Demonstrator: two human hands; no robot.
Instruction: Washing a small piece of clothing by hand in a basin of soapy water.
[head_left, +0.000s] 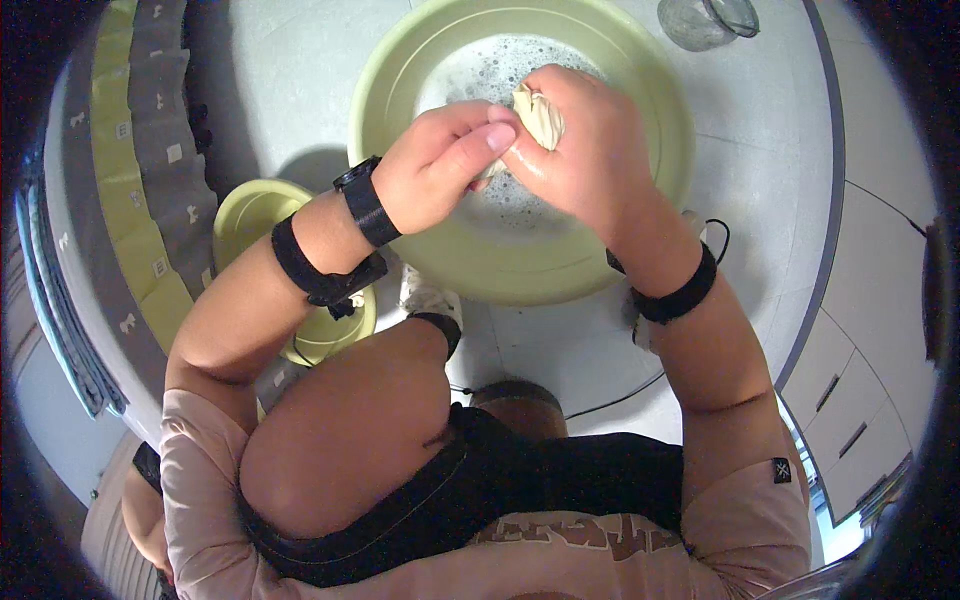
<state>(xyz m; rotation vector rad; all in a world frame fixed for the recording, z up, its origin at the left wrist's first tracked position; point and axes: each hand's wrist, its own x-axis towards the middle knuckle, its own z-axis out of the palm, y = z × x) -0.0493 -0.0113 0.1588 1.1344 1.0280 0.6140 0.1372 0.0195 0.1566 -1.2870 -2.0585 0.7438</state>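
Note:
A crumpled piece of cream cloth (538, 120) is bunched up between my two hands. My right hand (589, 146) is wrapped around it, with folds sticking out near the thumb. Pressed against it from the other side, my left hand (439, 161) has its fingers closed on the cloth, a little of which shows below them. Both hands are over a large pale green plastic basin (517, 274). Soapy water (517, 60) with white foam and bubbles lies in the basin. Most of the cloth is hidden inside my hands.
A smaller green basin (251, 199) stands at the left, partly behind my left forearm, with something dark and small in it. At the top right is a clear container (701, 22). A thin cable (619, 397) crosses the floor. White drawers (855, 420) line the right.

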